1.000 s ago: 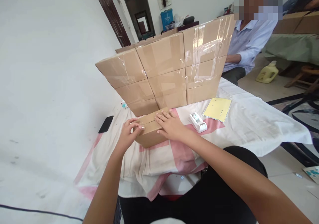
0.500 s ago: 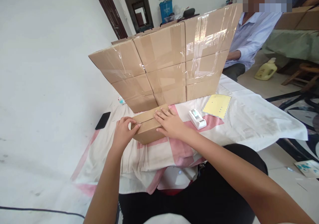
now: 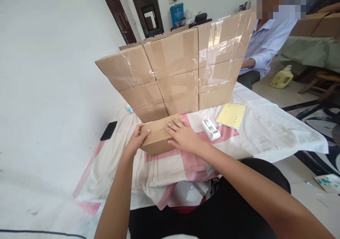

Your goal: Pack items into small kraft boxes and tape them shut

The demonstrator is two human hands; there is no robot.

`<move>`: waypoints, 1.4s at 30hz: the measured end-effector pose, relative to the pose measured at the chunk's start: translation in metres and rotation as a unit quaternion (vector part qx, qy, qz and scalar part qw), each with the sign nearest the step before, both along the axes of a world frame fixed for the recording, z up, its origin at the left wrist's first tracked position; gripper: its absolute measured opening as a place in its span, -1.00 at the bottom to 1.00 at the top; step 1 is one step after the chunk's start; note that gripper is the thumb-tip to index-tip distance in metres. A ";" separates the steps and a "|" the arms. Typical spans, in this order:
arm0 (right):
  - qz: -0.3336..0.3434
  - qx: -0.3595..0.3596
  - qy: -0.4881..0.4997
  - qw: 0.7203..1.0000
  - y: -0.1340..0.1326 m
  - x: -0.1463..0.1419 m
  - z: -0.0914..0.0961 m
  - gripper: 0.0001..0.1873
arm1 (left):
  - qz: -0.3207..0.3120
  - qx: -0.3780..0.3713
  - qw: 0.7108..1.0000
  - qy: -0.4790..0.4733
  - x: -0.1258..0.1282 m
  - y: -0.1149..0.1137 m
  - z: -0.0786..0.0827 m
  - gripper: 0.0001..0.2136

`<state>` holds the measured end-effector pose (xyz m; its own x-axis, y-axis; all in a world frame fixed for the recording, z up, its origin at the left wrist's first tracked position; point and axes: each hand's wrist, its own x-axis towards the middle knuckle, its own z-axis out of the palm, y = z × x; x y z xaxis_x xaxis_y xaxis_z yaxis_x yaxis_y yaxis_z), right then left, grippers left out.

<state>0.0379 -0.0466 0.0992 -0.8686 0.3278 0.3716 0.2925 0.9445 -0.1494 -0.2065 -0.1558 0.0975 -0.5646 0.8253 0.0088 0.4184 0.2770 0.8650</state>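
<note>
Left hand (image 3: 138,140), right hand (image 3: 182,136) pressing small carton (image 3: 157,138).

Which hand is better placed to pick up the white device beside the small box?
Probably right. The right hand lies flat on the small box, on the side nearest the white device; the left hand clasps the far end.

small brown cardboard box (image 3: 157,137) | flaps closed | flat on cloth, before stacked boxes

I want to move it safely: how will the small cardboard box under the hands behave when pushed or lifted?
The small cardboard box looks stiff: its faces are flat under the left hand and right hand. Low and wide, it probably will not tip or roll. Pushed, it may wrinkle the loose tablecloth rather than slide.
</note>
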 end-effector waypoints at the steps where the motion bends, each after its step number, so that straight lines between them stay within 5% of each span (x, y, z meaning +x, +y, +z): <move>1: 0.002 0.000 0.002 1.000 0.001 0.001 0.000 -0.39 | 0.001 0.006 1.000 -0.005 -0.001 0.000 -0.001 -0.46; 10: 0.010 -0.039 -0.002 0.999 0.014 -0.007 0.010 -0.40 | 0.005 -0.010 0.999 -0.030 -0.004 -0.003 -0.001 -0.44; 17: 0.038 -0.048 0.016 0.998 0.011 0.014 0.010 -0.45 | -0.009 -0.033 0.999 -0.033 -0.005 -0.010 -0.003 -0.31; 23: -0.021 -0.124 0.069 0.990 0.039 0.038 0.008 -0.41 | 0.004 -0.056 0.998 -0.028 -0.004 -0.006 -0.002 -0.30; 27: -0.015 -0.219 0.045 0.975 0.053 0.045 0.006 -0.19 | 0.001 -0.050 0.997 -0.050 -0.001 -0.006 0.000 -0.29; 32: 0.050 -0.275 0.031 0.960 0.055 0.046 -0.013 0.15 | -0.036 -0.040 0.995 -0.086 -0.002 -0.005 0.003 -0.35; 37: 0.026 -0.315 0.079 0.945 0.048 0.038 -0.045 0.25 | -0.074 -0.019 0.987 -0.144 -0.009 -0.003 0.002 -0.37; 42: -0.071 -0.386 0.110 0.913 0.037 0.023 -0.068 0.06 | -0.129 0.027 0.959 -0.251 -0.016 -0.004 -0.004 -0.39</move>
